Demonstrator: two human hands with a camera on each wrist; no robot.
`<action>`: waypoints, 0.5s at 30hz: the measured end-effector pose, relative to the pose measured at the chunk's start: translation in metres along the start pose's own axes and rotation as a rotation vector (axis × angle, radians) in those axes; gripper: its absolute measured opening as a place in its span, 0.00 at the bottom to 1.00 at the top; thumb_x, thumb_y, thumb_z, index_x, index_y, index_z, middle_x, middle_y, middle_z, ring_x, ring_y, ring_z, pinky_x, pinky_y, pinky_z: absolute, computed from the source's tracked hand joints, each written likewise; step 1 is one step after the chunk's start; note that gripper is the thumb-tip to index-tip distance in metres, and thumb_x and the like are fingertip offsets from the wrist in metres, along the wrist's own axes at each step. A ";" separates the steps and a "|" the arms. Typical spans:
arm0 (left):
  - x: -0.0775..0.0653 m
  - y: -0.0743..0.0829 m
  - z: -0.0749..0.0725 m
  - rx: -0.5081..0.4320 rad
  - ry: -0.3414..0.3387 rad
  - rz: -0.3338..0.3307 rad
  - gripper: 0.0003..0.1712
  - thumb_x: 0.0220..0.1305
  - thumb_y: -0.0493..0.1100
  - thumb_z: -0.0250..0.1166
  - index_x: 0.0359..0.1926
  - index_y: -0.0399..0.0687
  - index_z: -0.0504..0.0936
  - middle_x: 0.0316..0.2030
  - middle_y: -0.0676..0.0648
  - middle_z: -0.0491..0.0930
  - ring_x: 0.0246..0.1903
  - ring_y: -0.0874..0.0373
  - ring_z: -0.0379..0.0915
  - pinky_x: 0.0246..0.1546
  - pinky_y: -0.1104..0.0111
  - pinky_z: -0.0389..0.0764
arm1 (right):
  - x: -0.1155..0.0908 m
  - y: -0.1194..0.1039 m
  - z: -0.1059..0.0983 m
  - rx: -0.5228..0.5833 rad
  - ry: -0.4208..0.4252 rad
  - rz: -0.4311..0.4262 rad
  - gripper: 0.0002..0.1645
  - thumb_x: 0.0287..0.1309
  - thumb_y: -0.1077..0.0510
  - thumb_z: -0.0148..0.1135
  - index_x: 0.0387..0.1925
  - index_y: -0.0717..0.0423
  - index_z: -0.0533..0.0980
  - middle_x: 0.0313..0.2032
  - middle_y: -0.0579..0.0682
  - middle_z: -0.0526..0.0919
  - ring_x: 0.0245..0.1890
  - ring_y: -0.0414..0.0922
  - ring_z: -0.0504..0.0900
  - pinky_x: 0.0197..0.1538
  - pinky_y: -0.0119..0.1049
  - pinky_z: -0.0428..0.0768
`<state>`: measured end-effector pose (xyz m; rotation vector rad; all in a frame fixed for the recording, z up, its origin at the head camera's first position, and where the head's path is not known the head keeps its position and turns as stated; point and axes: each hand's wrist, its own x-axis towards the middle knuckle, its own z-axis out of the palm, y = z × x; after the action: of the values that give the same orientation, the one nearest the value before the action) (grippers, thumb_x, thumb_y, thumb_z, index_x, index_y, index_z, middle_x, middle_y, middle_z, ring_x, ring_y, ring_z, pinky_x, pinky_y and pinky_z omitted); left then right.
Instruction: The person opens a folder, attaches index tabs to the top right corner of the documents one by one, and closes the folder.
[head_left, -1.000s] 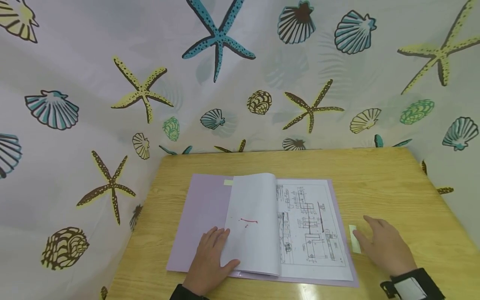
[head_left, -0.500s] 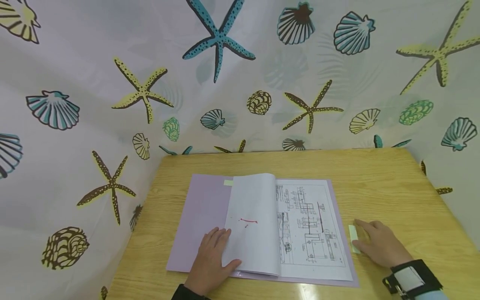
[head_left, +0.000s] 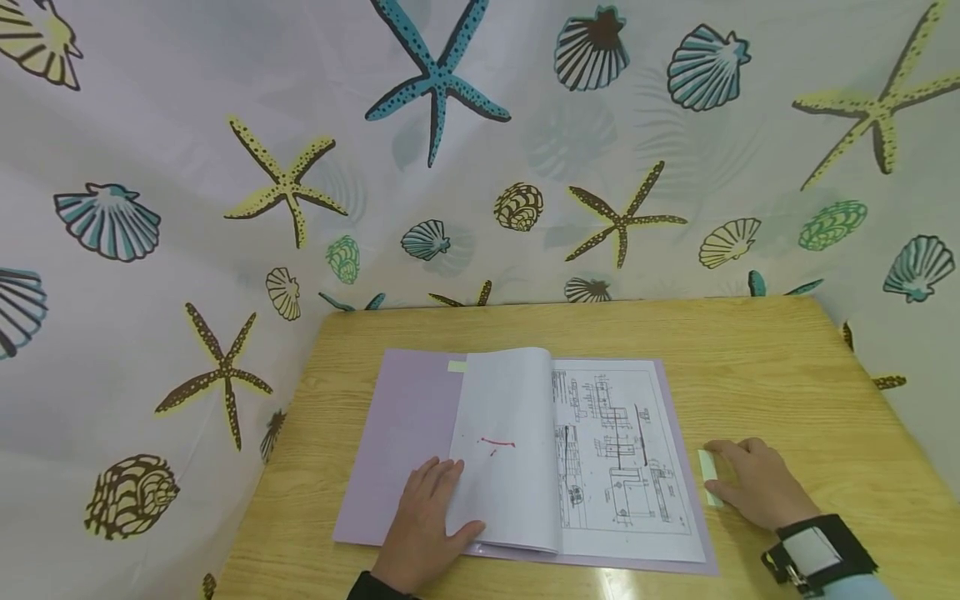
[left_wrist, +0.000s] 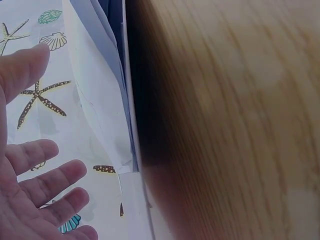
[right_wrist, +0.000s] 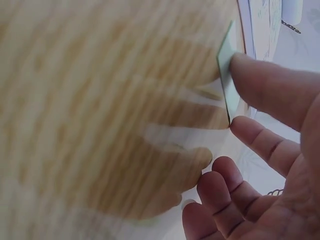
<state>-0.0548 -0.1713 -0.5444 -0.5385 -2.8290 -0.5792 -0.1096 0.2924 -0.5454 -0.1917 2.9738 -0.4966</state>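
Note:
A lilac folder (head_left: pixel 408 417) lies spread on the table, its turned-over white sheets (head_left: pixel 510 492) bearing a small red pen mark. On the right side shows a page with a technical drawing (head_left: pixel 630 533). My left hand (head_left: pixel 423 525) rests with fingers extended on the lower left, across the cover and the sheets' edge. Just right of the folder is a thin pale green sticky note pad (head_left: pixel 708 471). My right hand (head_left: pixel 761 487) has thumb and index finger at the pad's edges; in the right wrist view the thumb presses the pad (right_wrist: pixel 227 82) and the index fingertip meets its corner.
A pale green tab (head_left: pixel 457 366) sticks to the folder's left cover near the top. The wood-grain table (head_left: pixel 750 358) runs back to a hanging cloth (head_left: pixel 480 250) printed with shells and starfish.
My right hand has moved left and down onto the sticky note pad, its index finger closing toward the thumb. The left hand has stayed almost still on the folder.

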 end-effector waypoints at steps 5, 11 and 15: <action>-0.001 0.001 -0.001 -0.008 -0.004 -0.012 0.45 0.49 0.65 0.64 0.63 0.48 0.65 0.57 0.48 0.68 0.61 0.49 0.56 0.59 0.49 0.56 | 0.002 -0.002 0.000 0.019 -0.013 0.017 0.31 0.40 0.50 0.72 0.47 0.59 0.75 0.38 0.64 0.73 0.35 0.58 0.72 0.32 0.51 0.73; -0.002 0.000 0.000 -0.002 0.005 -0.001 0.45 0.48 0.66 0.64 0.63 0.47 0.65 0.57 0.47 0.68 0.61 0.48 0.56 0.59 0.50 0.56 | 0.005 -0.003 0.000 0.064 -0.058 0.038 0.25 0.43 0.52 0.71 0.43 0.60 0.75 0.39 0.60 0.75 0.39 0.58 0.73 0.38 0.53 0.73; -0.003 -0.002 0.003 -0.007 0.020 0.019 0.45 0.50 0.67 0.62 0.63 0.46 0.65 0.57 0.47 0.68 0.61 0.48 0.56 0.59 0.50 0.56 | 0.006 -0.003 0.000 0.114 -0.106 0.066 0.20 0.47 0.57 0.67 0.42 0.60 0.74 0.31 0.51 0.76 0.29 0.48 0.73 0.30 0.42 0.72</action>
<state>-0.0531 -0.1725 -0.5483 -0.5579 -2.8010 -0.5883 -0.1148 0.2888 -0.5448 -0.1043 2.8289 -0.6257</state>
